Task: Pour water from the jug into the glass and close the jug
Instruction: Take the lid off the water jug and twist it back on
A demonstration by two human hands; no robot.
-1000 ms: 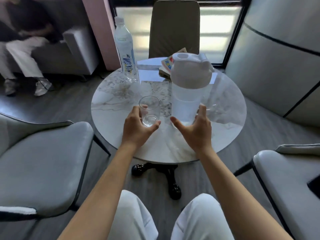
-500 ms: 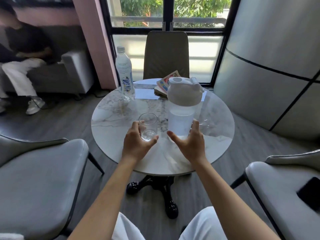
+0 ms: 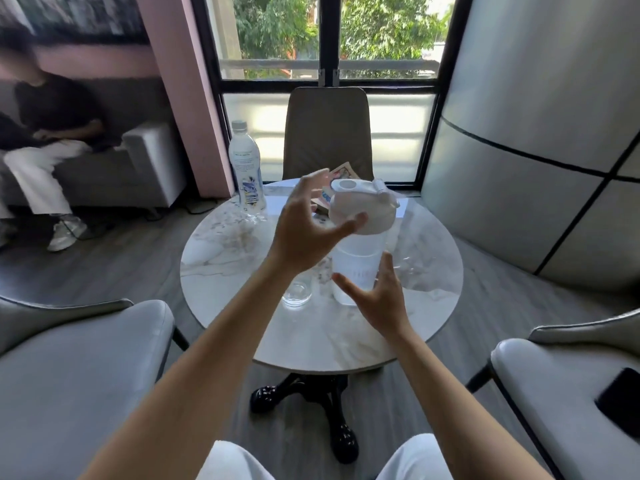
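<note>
A clear jug [image 3: 358,263] with a white lid [image 3: 363,207] stands upright on the round marble table [image 3: 221,258]. Left of it stands a small clear glass [image 3: 297,292], partly hidden behind my left forearm. My left hand [image 3: 304,226] is raised beside the lid with fingers spread, the thumb at the lid's lower left edge, holding nothing. My right hand [image 3: 377,299] is open at the jug's lower front, fingers apart, close to its wall but not clearly gripping it.
A plastic water bottle [image 3: 245,168] stands at the table's back left and a book [image 3: 332,183] lies behind the jug. Grey chairs flank me left [image 3: 79,362] and right [image 3: 568,382], a brown chair [image 3: 327,133] stands opposite. A person sits on a sofa far left.
My left hand has left the glass and risen up to the jug's lid. My right hand stays by the jug's base. The camera has tilted upward.
</note>
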